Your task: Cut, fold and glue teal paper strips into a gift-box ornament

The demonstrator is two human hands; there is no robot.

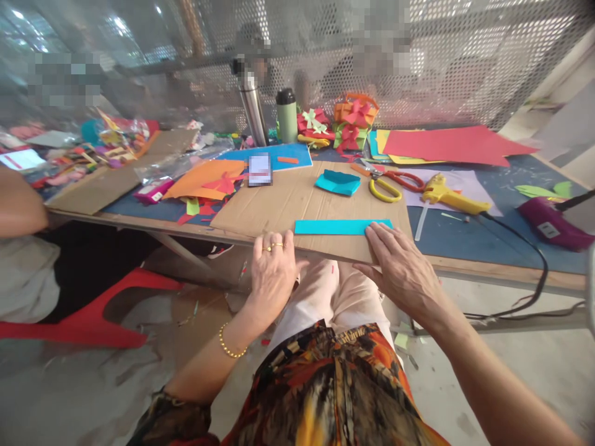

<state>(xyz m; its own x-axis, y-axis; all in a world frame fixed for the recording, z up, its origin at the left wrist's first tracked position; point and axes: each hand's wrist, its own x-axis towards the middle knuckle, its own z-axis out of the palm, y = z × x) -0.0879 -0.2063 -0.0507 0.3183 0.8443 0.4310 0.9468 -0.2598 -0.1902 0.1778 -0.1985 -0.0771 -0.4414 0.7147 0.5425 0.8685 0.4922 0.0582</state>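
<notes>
My left hand rests at the near edge of the cardboard sheet, its fingers loosely spread and flat, gripping nothing, two rings showing on them and a bead bracelet at the wrist. My right hand lies flat too, fingers open, the tips pressing down on the right end of the long turquoise paper strip, which lies across the near part of the cardboard, running left to right. Farther away on the same cardboard sits a folded turquoise piece. Just right of it lie scissors with red and yellow handles, and beyond those a yellow glue gun on a pale sheet, its black cord trailing off the near edge of the worktop. At the far side stand a steel flask and a green bottle, with paper gift boxes beside them and red paper sheets to the right. Orange paper scraps lie to the left. Another person's arm shows at the far left, above a red plastic chair.
</notes>
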